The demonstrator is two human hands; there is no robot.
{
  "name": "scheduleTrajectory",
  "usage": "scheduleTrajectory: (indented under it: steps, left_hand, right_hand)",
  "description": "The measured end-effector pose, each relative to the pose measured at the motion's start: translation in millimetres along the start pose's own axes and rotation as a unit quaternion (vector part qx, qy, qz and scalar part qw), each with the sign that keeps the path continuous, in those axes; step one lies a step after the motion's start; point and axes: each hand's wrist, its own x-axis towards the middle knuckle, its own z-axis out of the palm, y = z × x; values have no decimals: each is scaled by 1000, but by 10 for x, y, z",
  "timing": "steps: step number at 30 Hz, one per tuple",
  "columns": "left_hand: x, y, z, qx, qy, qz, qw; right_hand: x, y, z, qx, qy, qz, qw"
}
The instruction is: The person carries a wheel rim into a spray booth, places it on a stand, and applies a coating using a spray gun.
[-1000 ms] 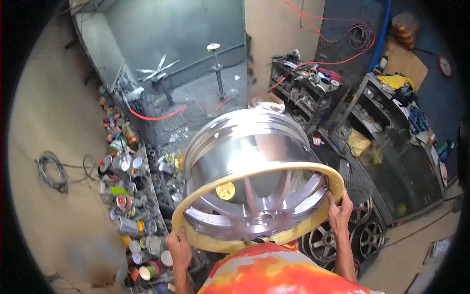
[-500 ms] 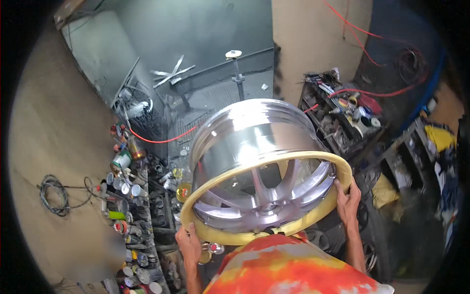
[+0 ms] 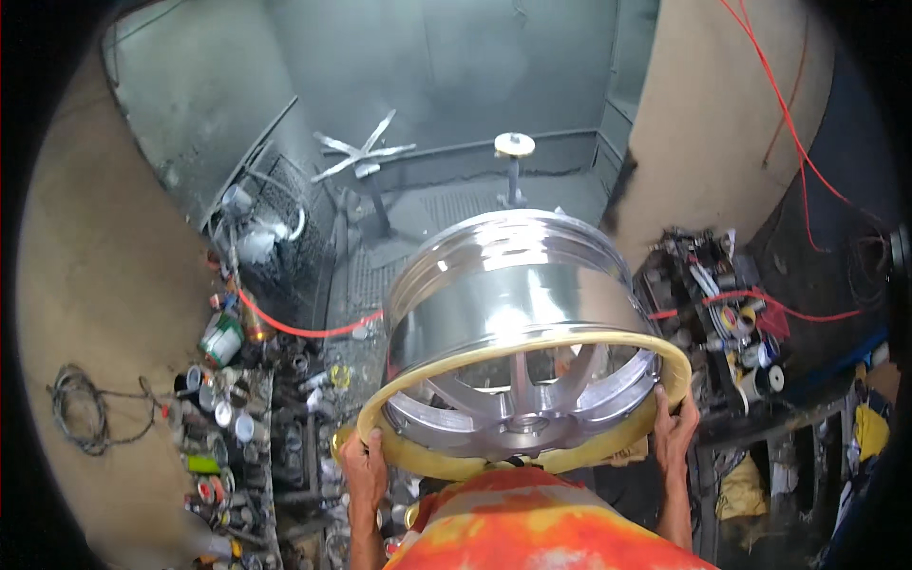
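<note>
A shiny silver alloy wheel rim (image 3: pixel 513 304) is held up in front of my body, its spoked face tilted toward me. Yellowish masking (image 3: pixel 432 465) runs round its near lip. My left hand (image 3: pixel 364 470) grips the lip at the lower left, thumb on top. At the right side of the same lip, my right hand (image 3: pixel 674 427) is closed round it, thumb up. The fingers of both hands are partly hidden beneath the rim. The rim's near edge is close to my orange and white shirt (image 3: pixel 532 527) and seems to touch it.
Beyond the rim stand a post with a round pale top (image 3: pixel 514 144) and a star-shaped metal stand (image 3: pixel 365 157). A red hose (image 3: pixel 313 332) crosses behind the rim. Cans and bottles (image 3: pixel 223 413) crowd the left side; a cluttered shelf (image 3: pixel 731 313) stands right.
My view has swung to the left and upward, showing more of the grey booth. The rim stays in both hands and now points more squarely toward the two stands.
</note>
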Motion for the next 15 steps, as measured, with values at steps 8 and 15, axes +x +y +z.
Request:
scheduleTrajectory:
  steps: [8,15]
  left_hand:
    - [2484,335,520,-17,-28,73,997]
    - [4133,565,1270,-3,-41,92,995]
  right_hand:
    - [1559,-204,1330,8,24,25,999]
    - [2815,14,2292,-32,1,43,999]
